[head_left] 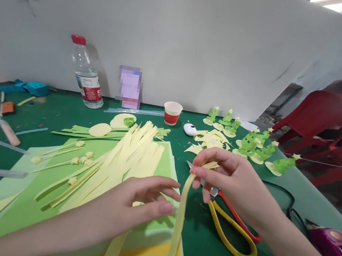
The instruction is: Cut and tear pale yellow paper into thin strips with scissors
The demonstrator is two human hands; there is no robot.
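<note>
My right hand (230,180) pinches the top end of a long pale yellow paper strip (177,228) that hangs down toward the near table edge. My left hand (143,197) lies over a pile of cut yellow strips (127,155), fingers stretched toward the hanging strip and touching it near its middle. Under my right hand lie scissors (233,228) with yellow and red handles. The strip pile rests on green and yellow paper sheets (32,205).
Small green paper trees (255,145) with yellow stars stand at the back right. A water bottle (87,73), a red paper cup (172,113) and a white board stand behind. A purple glue gun (331,244) lies right. Rulers and tools lie left. A person sits on red chairs far right.
</note>
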